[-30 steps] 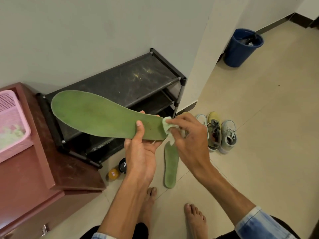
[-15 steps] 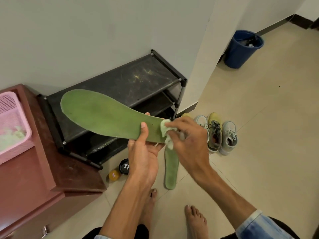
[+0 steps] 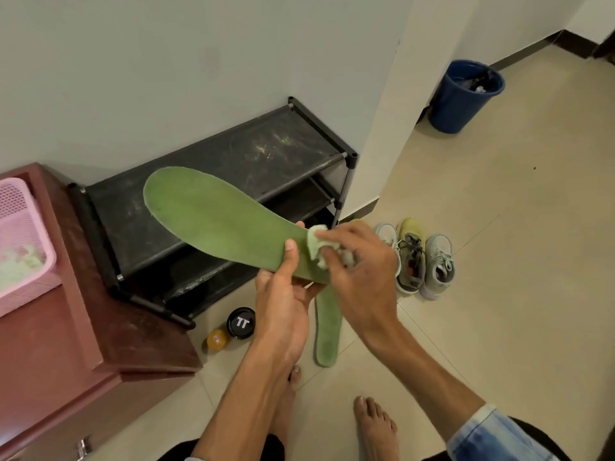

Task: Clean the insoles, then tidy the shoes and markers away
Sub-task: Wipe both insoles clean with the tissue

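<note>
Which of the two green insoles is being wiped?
The raised insole, gripped by the left hand while the right hand presses a cloth on it; the other insole lies on the floor.

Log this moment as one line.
left hand: holds insole | right hand: presses cloth on its heel end | second insole: on floor | shoes: on floor

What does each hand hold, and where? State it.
The left hand grips the long flat green insole by its heel end; the right hand pinches a small pale crumpled wipe.
</note>
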